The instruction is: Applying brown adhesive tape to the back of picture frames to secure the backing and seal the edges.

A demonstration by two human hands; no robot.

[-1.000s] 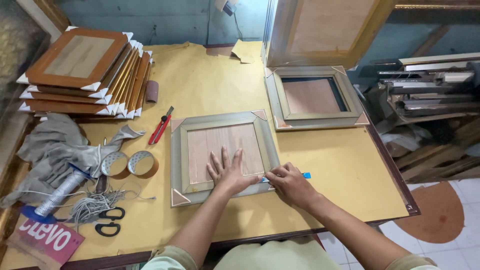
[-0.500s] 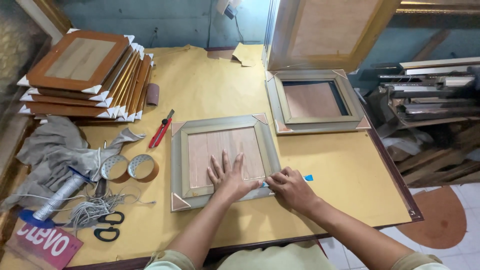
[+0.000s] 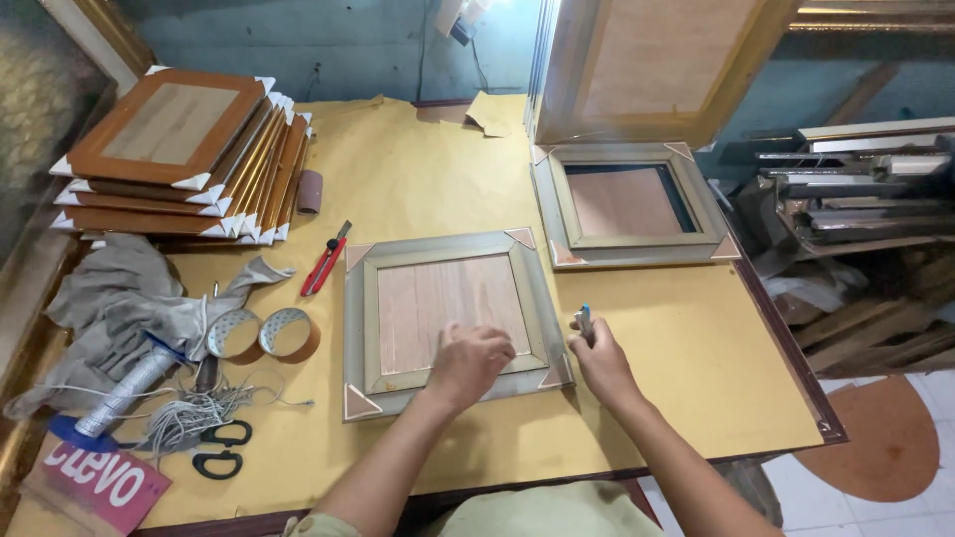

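Your left hand lies knuckles-up on the wooden backing board of the grey-green picture frame, fingers curled loosely and pressing down near the board's lower right part, gripping nothing. The frame lies flat and face-down on the yellow paper-covered table, right in front of you, its slightly longer side running left to right and skewed a little against the table edge. Your right hand sits just beside the frame's lower right corner, closed around a small blue-tipped tool that stands up between the fingers — what kind of tool it is, you cannot tell from here. So the relation that counts is this: the frame's right rail and its capped lower right corner lie immediately to the left of your right hand, nearly touching it, while your left hand holds the board from inside the same corner. The right hand is the nearer one to that rail; the left is the nearer one to the board's middle. A second, similar frame lies further back and to the right, well apart from both hands, and the red utility knife rests off the frame's upper left corner, out of either hand's reach without a stretch.
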